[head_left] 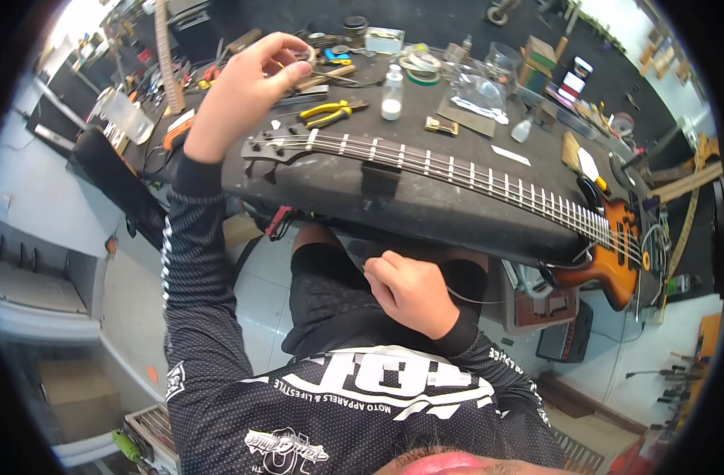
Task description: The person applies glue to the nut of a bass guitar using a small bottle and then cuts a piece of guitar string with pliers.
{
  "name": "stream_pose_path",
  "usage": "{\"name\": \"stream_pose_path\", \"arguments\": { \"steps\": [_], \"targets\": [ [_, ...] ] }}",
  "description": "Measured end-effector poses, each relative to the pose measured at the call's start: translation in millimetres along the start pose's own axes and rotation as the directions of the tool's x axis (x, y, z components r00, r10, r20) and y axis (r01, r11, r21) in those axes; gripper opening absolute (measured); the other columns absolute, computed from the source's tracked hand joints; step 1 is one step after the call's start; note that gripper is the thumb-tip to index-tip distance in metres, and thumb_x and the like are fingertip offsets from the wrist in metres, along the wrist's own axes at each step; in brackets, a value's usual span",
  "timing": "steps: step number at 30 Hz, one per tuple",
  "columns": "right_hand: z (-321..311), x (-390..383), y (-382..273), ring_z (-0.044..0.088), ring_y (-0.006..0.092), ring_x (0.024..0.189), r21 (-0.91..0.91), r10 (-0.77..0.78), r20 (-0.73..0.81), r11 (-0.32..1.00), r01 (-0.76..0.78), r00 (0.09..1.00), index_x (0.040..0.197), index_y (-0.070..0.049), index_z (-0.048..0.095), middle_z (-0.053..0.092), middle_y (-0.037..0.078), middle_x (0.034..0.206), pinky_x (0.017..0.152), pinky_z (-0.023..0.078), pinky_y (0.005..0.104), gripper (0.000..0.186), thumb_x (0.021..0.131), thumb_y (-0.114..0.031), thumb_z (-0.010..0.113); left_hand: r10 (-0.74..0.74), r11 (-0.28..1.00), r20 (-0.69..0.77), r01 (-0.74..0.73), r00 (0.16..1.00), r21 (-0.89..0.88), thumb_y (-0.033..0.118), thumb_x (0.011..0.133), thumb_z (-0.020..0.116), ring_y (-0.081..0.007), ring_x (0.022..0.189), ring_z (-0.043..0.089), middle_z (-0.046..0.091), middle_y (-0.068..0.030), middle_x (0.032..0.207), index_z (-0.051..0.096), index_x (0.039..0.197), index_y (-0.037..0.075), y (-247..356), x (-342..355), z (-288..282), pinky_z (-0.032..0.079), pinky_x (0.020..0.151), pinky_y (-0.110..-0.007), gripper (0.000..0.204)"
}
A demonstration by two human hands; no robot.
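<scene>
A bass guitar lies across the bench's near edge, its dark headstock (279, 145) at the left and its sunburst body (611, 257) at the right. Over the back left of the bench reaches my left hand (247, 87), its thumb and fingers curled around a small pale ring like a roll of tape (309, 54). My right hand (413, 293) is closed above my lap, in front of the neck (449, 170) and apart from it. Whatever its fingers may hold is hidden. Yellow-handled pliers (328, 113) rest behind the headstock.
A clear bottle with white contents (391, 93) stands behind the neck. Tape rolls (421, 65), a plastic bag (479, 89) and a small brass-coloured part (442, 126) lie around it. A yellow-ended scraper (590, 168) and a brush (571, 150) are near the guitar body.
</scene>
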State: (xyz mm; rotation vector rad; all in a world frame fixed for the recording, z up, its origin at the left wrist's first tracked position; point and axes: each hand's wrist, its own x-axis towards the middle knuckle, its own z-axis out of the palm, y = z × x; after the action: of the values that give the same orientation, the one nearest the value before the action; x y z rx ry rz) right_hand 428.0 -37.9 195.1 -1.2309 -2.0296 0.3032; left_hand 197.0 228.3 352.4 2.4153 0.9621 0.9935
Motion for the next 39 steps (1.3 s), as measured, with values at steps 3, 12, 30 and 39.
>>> {"name": "stream_pose_path", "arguments": {
  "steps": [3, 12, 30, 39],
  "targets": [
    [-17.4, 50.5, -14.6, 0.068, 0.0272, 0.065, -0.051, -0.145, -0.058, 0.989, 0.142, 0.988, 0.101, -0.01, 0.067, 0.059, 0.007, 0.08, 0.056, 0.054, 0.04, 0.012, 0.092, -0.011, 0.076, -0.096, 0.974, -0.011, 0.091, 0.995, -0.205, 0.014, 0.106, 0.074, -0.0087, 0.096, 0.066, 0.074, -0.0014, 0.108, 0.072, 0.13, 0.003, 25.8, -51.6, -3.8, 0.052, 0.089, -0.027, 0.026],
    [-50.9, 191.9, -56.8, 0.069, 0.0294, 0.064, -0.175, -0.33, -0.059, 0.933, 0.316, 0.942, 0.106, -0.008, 0.071, 0.07, 0.01, 0.082, 0.06, 0.053, 0.0394, 0.01, 0.097, -0.004, 0.073, -0.41, 0.888, -0.19, 0.342, 0.892, -0.308, 0.012, 0.106, 0.072, -0.0124, 0.09, 0.071, 0.077, -0.0047, 0.101, 0.075, 0.118, 0.0, -72.2, -172.6, -30.7, 0.055, 0.082, -0.029, 0.017],
    [5.6, 284.2, 48.9, 0.073, 0.0345, 0.079, -0.221, -0.259, 0.264, 0.921, 0.319, 0.929, 0.102, -0.01, 0.065, 0.072, 0.01, 0.083, 0.067, 0.057, 0.0449, 0.011, 0.101, -0.019, 0.071, -0.535, 0.818, -0.353, 0.368, 0.767, -0.442, 0.007, 0.107, 0.071, -0.0099, 0.091, 0.068, 0.072, -0.0035, 0.099, 0.075, 0.116, -0.003, -184.1, -179.9, 25.4, 0.053, 0.083, -0.026, 0.014],
    [3.6, 293.5, 51.1, 0.073, 0.0338, 0.08, -0.242, -0.294, 0.402, 0.879, 0.41, 0.867, 0.102, -0.009, 0.065, 0.071, 0.009, 0.092, 0.068, 0.058, 0.0453, 0.009, 0.099, -0.016, 0.071, -0.512, 0.841, -0.393, 0.353, 0.764, -0.409, 0.006, 0.107, 0.071, -0.0092, 0.088, 0.067, 0.07, -0.0028, 0.096, 0.075, 0.114, -0.003, -185.6, -180.6, 29.6, 0.051, 0.078, -0.025, 0.012]
  ]
}}
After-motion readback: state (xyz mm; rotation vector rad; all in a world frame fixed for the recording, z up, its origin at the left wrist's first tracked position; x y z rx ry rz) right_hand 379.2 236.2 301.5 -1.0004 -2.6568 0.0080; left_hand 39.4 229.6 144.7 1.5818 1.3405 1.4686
